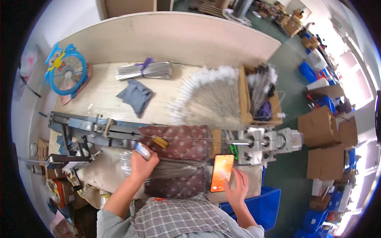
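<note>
My left hand (143, 164) is closed around a small white and pale-blue object (143, 150), perhaps a tube or bottle, over a bundle of thin metal rods (174, 169). A phone with a lit orange screen (221, 174) lies at the front edge of the bench. Beside its right edge is my right hand (237, 185), thumb on the lower screen and fingers stretched out, gripping nothing. Brown dotted cloth (184, 137) lies under and behind the rods. A small yellow piece (160, 142) rests on the cloth.
A metal machine (258, 144) stands right, a long metal fixture (89, 127) left. Behind lie thin white-ended rods (216, 93), a tied rod bundle (158, 70), a grey cloth (136, 96), a blue fan (68, 75) and a cardboard box (245, 99). A blue bin (270, 208) sits front right.
</note>
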Action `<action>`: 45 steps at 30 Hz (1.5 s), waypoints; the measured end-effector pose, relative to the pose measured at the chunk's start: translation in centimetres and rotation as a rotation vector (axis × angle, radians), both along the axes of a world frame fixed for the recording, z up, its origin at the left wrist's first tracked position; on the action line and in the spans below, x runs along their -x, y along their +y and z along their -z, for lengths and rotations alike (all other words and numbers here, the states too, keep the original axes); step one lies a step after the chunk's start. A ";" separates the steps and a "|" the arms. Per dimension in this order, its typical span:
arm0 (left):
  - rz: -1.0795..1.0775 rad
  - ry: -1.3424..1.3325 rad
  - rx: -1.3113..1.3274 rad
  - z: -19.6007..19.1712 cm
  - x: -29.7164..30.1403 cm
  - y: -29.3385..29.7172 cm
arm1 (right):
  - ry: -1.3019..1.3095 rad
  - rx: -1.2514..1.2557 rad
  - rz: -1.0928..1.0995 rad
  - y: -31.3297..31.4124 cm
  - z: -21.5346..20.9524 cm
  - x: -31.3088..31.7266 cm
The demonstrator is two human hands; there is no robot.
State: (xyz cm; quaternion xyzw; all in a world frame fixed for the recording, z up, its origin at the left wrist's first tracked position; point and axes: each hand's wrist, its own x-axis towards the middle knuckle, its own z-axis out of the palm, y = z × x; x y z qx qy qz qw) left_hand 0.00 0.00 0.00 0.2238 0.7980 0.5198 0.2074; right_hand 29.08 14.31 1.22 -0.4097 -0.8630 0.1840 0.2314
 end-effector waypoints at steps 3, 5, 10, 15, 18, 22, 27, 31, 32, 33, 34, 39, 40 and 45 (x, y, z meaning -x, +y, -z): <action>0.033 0.009 0.066 -0.7 0.2 0.4 | 0.062 -0.158 -0.145 1.9 -2.7 3.4; 0.087 -0.016 0.087 -0.4 1.2 -0.7 | 0.160 -0.147 -0.478 1.5 -4.3 8.8; 0.152 -0.016 -0.082 -0.9 2.3 -5.0 | 0.075 -0.088 -0.921 0.2 -3.8 18.6; -0.380 -0.504 -0.378 1.2 3.7 -11.8 | -0.024 -0.028 -0.737 0.0 -2.3 22.3; -0.710 -0.862 -0.598 1.9 5.0 -15.3 | -0.198 0.058 -0.707 0.4 -2.5 22.7; -0.678 -0.877 -0.641 1.1 6.5 -16.6 | -0.310 0.066 -0.786 1.3 -3.4 22.1; -0.723 -0.837 -0.615 1.3 7.0 -16.5 | -0.330 0.011 -0.830 1.4 -5.7 20.0; -0.807 -0.782 -0.618 0.8 6.9 -15.5 | -0.234 0.071 -0.865 1.5 -8.2 19.1; -0.792 -0.791 -0.615 0.9 6.9 -15.4 | -0.166 0.086 -0.887 1.5 -8.9 19.0; -0.841 -0.766 -0.645 1.1 6.9 -15.3 | -0.171 0.082 -0.865 1.8 -9.7 19.0; -0.887 -0.740 -0.672 1.4 7.0 -15.1 | -0.087 0.072 -0.887 1.9 -10.3 19.2; -0.557 -0.453 -0.621 -0.9 2.4 -11.0 | 0.061 -0.068 -0.860 4.9 -10.8 19.6; -0.426 -0.514 -0.617 -2.1 0.9 -8.9 | 0.020 0.013 -0.816 5.3 -10.7 19.7; -0.079 -0.638 -0.547 -5.1 -2.7 2.0 | 0.023 0.346 -0.730 6.5 -9.3 18.4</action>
